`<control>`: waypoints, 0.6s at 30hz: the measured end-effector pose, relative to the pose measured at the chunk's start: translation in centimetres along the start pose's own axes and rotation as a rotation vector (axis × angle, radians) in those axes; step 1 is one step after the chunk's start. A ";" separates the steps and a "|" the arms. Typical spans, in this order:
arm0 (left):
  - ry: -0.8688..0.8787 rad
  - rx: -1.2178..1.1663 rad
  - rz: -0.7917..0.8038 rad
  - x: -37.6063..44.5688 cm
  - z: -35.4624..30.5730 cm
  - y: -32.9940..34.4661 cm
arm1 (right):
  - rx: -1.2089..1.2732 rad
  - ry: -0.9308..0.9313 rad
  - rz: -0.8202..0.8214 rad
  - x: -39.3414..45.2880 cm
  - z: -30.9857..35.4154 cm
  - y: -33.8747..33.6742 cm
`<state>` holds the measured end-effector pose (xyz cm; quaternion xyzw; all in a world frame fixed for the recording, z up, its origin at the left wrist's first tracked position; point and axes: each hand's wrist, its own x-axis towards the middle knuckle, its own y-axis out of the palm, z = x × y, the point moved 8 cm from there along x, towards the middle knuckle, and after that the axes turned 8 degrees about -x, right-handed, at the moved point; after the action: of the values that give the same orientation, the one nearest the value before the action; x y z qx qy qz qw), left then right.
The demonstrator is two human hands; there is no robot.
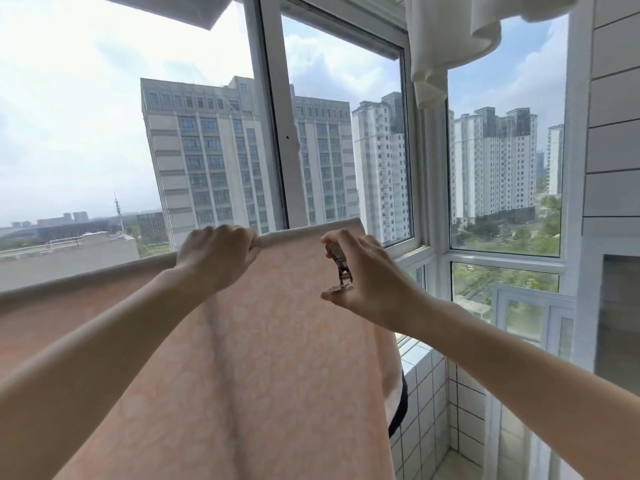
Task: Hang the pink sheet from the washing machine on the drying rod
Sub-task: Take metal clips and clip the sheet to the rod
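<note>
- The pink sheet (pixel 263 341) hung draped over the rod, which it hid.
- The left hand (pixel 216 258) gripped the sheet's top fold.
- The right hand (pixel 367 271) pinched a metal clip (pixel 339 268) beside the fold.
- Step judged: securing; next, the clip needed seating over the fold.

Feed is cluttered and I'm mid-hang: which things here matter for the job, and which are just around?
Job: pink patterned sheet draped over the rod; metal clothes clip in right hand; left hand gripping the sheet's top fold.

Around: white cloth hanging overhead; white-framed window.
</note>
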<state>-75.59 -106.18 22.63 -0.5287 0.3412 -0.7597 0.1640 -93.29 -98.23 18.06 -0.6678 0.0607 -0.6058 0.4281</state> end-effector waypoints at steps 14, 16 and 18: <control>-0.066 0.101 0.031 0.0 1.4 0.2 | 0.054 -0.119 -0.090 6.9 1.6 -2.3; -0.059 0.118 0.032 0.1 1.4 0.3 | 0.059 -0.115 -0.113 7.9 1.7 -2.2; -0.051 0.122 0.036 0.1 1.4 0.4 | 0.091 -0.095 -0.117 8.6 1.6 -2.0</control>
<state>-74.41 -106.99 22.71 -0.5306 0.2994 -0.7623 0.2183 -90.55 -101.37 26.04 -0.6781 -0.0267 -0.5994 0.4244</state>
